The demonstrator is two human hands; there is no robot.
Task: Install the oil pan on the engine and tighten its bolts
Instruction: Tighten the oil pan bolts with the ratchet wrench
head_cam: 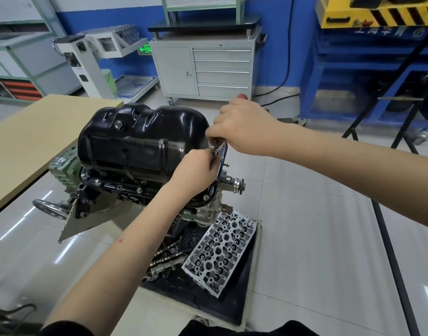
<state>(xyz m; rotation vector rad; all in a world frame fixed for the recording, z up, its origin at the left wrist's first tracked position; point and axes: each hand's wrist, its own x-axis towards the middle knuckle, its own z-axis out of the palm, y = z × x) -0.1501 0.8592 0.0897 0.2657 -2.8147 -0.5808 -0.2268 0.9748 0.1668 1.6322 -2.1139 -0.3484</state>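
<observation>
A glossy black oil pan (140, 139) sits upside-up on the inverted engine block (125, 190), its flange lined with bolts (138, 189). At the pan's right end, my right hand (244, 127) grips a ratchet wrench (215, 143) with a red-tipped handle end showing above my fingers. My left hand (196, 173) pinches the socket shaft just below the ratchet head, at the flange. The bolt under the socket is hidden by my fingers.
A cylinder head (220, 253) and camshafts (166, 253) lie on a black mat (208, 301) on the floor below the engine. A tan tabletop (33, 139) lies to the left. A grey tool cabinet (203, 69) stands behind, a blue frame (353, 76) at right.
</observation>
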